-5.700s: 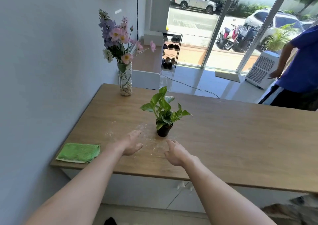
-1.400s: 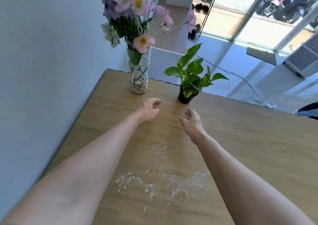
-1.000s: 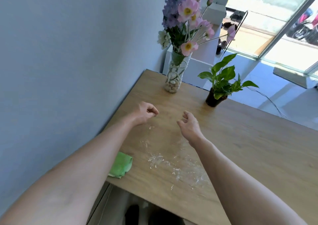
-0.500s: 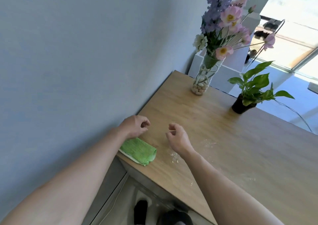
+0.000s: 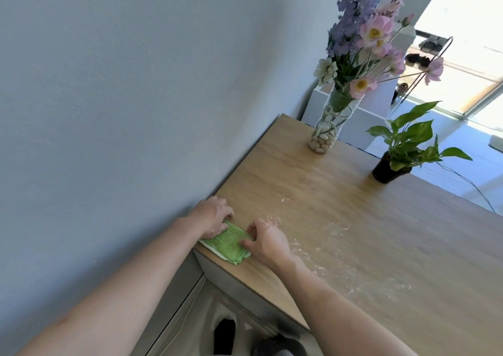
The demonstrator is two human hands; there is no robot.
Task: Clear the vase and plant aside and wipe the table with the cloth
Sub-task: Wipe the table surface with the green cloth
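A folded green cloth (image 5: pixel 228 243) lies at the near left corner of the wooden table (image 5: pixel 381 246), by the wall. My left hand (image 5: pixel 211 216) rests on the cloth's far left edge, fingers curled onto it. My right hand (image 5: pixel 265 240) pinches the cloth's right edge. A glass vase (image 5: pixel 326 129) with pebbles and pink and purple flowers stands at the far end of the table. A small green plant in a black pot (image 5: pixel 386 169) stands to the vase's right, near the table's far edge. White powdery residue (image 5: pixel 334 235) is smeared on the tabletop right of my hands.
A grey wall (image 5: pixel 122 97) runs along the table's left side. A white cabinet (image 5: pixel 362 116) stands behind the vase. A shoe rack (image 5: pixel 424 56) and a bright glass door are farther back. A cable lies on the floor beyond the table.
My view has swung left and down toward the table corner. Both hands came back from near the plant and vase and closed onto the green cloth.
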